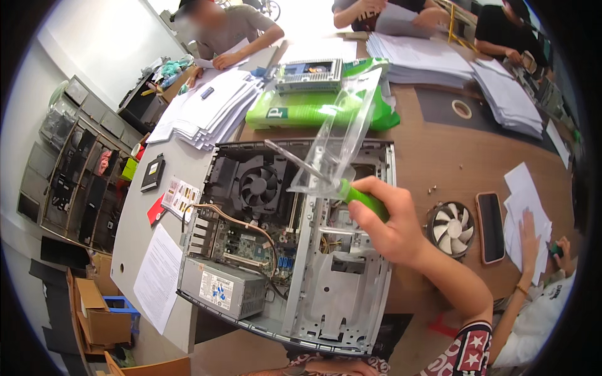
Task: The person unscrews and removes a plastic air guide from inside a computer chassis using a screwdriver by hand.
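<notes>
The left hand (342,366) showed only partly at the lower edge, whether open or closed I could not tell, just below the opened computer case (351,297). Over the case's right part, the right hand (395,219) gripped a green-handled screwdriver (362,198), clear plastic packaging (354,119) overlapping its shaft, with a loose fan (450,229) to the right. Beyond lay a green package (313,114) and paper stacks (210,116).

White wall (88,44) left, bright light (307,22) top centre. Brown table (433,156), pale grey section (135,225) on its left. Cardboard boxes (105,326) lower left. Pale floor (238,352) below table.
</notes>
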Demonstrator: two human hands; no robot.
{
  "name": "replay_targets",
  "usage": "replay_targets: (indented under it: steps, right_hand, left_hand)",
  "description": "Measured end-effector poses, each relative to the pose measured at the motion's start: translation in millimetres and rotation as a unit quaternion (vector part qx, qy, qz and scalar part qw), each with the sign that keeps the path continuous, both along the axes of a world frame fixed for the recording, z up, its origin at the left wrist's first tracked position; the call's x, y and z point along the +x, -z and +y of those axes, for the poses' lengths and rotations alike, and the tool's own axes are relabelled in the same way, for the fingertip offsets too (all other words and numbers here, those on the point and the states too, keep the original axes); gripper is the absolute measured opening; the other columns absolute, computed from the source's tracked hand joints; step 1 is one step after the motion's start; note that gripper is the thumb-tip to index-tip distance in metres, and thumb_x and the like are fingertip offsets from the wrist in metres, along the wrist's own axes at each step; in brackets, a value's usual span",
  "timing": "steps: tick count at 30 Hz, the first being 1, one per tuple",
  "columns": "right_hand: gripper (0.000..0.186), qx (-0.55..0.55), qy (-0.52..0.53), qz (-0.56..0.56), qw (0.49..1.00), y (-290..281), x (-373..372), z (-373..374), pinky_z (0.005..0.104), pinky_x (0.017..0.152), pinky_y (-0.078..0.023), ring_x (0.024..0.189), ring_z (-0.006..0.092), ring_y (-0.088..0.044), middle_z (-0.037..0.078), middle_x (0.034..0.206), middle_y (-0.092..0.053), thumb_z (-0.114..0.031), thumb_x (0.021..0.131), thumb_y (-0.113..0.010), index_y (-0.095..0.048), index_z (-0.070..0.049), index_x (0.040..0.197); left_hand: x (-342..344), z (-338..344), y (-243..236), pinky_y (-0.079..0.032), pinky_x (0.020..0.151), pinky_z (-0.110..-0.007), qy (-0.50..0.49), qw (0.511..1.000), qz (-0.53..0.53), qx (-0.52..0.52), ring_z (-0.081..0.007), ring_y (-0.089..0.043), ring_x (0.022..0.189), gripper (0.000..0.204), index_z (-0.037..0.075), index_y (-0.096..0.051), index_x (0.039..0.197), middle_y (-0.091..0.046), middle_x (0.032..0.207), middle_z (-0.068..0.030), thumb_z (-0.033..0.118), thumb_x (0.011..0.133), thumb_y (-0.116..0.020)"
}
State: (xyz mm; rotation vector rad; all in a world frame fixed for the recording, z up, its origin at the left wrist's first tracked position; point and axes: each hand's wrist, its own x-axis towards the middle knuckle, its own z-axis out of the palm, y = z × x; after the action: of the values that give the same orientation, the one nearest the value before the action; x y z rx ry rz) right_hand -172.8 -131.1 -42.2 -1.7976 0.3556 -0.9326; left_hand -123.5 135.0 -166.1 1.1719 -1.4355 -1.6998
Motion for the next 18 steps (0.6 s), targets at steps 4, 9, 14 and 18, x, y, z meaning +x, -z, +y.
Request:
replay_targets:
  steps: [4, 9, 14, 18]
  right_hand:
    - [0.017, 0.001, -0.001, 0.001, 1.000, 3.1, 1.6, -5.1, 0.0279, 0.051, -0.041, 0.055, 0.0124, -0.050, 0.007, 0.066, -0.056, -0.015, 0.087, -0.061, -0.061, 0.000, 0.095]
    - [0.017, 0.018, -0.010, 0.003, 1.000, 6.8, 1.4, -2.1, 0.0279, 0.050, -0.040, 0.054, 0.0119, -0.048, 0.006, 0.065, -0.055, -0.015, 0.087, -0.060, -0.061, 0.000, 0.093]
    - [0.016, 0.000, -0.003, -0.001, 1.000, 5.6, 3.8, -1.6, 0.0282, 0.050, -0.040, 0.053, 0.0122, -0.049, 0.006, 0.064, -0.054, -0.015, 0.087, -0.060, -0.061, 0.000, 0.093]
    - [0.016, -0.009, 0.000, 0.007, 1.000, 4.4, 3.6, -2.5, 0.0285, 0.050, -0.040, 0.053, 0.0125, -0.049, 0.007, 0.064, -0.054, -0.015, 0.087, -0.061, -0.061, 0.000, 0.093]
  left_hand:
    - [0.9, 3.6, -3.5, -0.045, 0.090, -0.037, 0.000, 1.000, 0.005, 0.001, -0.0282, -0.057, 0.103, 0.030, 0.000, -0.063, 0.107, -0.060, 0.111, -0.0146, 0.020, 0.085, -0.067]
    - [-4.0, 13.2, -3.8, -0.045, 0.090, -0.037, 0.003, 1.000, 0.016, 0.004, -0.0283, -0.057, 0.103, 0.030, 0.000, -0.063, 0.107, -0.060, 0.111, -0.0147, 0.019, 0.085, -0.066]
    - [-6.4, 15.1, -7.7, -0.045, 0.090, -0.037, 0.002, 1.000, 0.014, 0.000, -0.0285, -0.057, 0.103, 0.030, 0.000, -0.062, 0.107, -0.060, 0.111, -0.0148, 0.019, 0.085, -0.066]
    - [-8.8, 19.2, -8.8, -0.045, 0.090, -0.038, 0.002, 1.000, 0.010, 0.003, -0.0286, -0.057, 0.103, 0.029, 0.000, -0.062, 0.108, -0.060, 0.111, -0.0150, 0.018, 0.085, -0.066]
